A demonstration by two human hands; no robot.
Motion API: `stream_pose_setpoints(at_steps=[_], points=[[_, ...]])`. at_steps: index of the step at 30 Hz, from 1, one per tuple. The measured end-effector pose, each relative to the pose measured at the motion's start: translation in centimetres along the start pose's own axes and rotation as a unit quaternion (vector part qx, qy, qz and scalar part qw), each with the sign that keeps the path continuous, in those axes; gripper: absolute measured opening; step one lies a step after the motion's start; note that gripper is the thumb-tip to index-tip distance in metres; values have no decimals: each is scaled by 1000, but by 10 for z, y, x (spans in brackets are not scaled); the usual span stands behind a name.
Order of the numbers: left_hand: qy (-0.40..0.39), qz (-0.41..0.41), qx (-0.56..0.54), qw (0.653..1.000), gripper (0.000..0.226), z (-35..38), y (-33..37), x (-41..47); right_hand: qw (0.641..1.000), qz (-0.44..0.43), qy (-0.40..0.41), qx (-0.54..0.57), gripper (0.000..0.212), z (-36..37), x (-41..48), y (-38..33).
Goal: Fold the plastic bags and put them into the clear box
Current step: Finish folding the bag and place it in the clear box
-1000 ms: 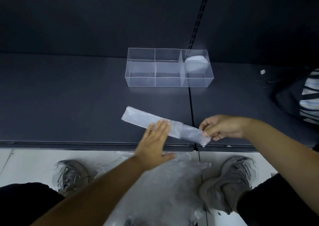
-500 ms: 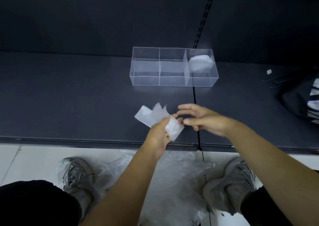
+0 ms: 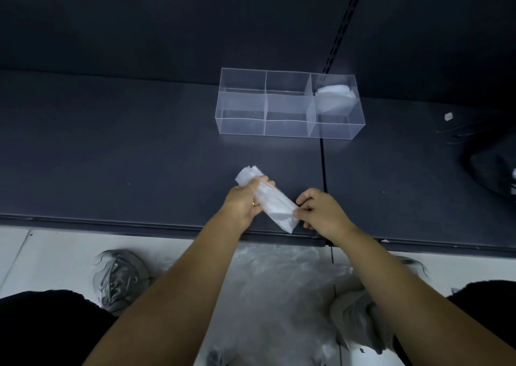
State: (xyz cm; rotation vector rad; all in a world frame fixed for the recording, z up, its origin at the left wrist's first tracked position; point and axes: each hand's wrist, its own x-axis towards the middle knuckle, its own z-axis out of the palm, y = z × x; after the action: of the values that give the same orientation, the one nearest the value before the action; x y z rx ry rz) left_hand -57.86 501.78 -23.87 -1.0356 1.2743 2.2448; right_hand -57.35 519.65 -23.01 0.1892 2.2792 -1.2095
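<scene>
You hold the folded plastic bag [image 3: 275, 203] over the near edge of the shelf [image 3: 139, 156], your left hand [image 3: 243, 204] curled round its far end and your right hand [image 3: 321, 212] pinching its near-right corner. The clear box [image 3: 287, 131] stands farther back, with another folded bag [image 3: 335, 94] in its right compartment.

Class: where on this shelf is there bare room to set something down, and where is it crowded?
Free: shelf left of the clear box; the strip between box and held bag; the box's left and middle compartments. Crowded: its right compartment, holding a folded bag; far right, by a dark bag.
</scene>
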Motion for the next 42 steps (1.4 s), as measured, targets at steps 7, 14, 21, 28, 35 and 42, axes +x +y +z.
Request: stream_pose_setpoints(at_steps=[7, 14, 21, 28, 35, 42], points=[[70, 89, 191, 975, 22, 0, 26, 20, 998, -6, 37, 45, 13, 3, -9, 7], [200, 405, 399, 798, 27, -2, 14, -4, 999, -1, 32, 32, 12, 2, -8, 6], [-78, 468, 681, 558, 64, -19, -71, -34, 999, 4, 9, 36, 12, -3, -9, 1], [-35, 448, 604, 658, 52, -23, -69, -35, 977, 89, -65, 183, 16, -18, -14, -14], [30, 356, 505, 786, 36, -14, -37, -34, 995, -77, 2, 69, 43, -26, -5, -33], [37, 269, 421, 865, 37, -12, -20, -16, 998, -23, -23, 61, 22, 8, 12, -23]])
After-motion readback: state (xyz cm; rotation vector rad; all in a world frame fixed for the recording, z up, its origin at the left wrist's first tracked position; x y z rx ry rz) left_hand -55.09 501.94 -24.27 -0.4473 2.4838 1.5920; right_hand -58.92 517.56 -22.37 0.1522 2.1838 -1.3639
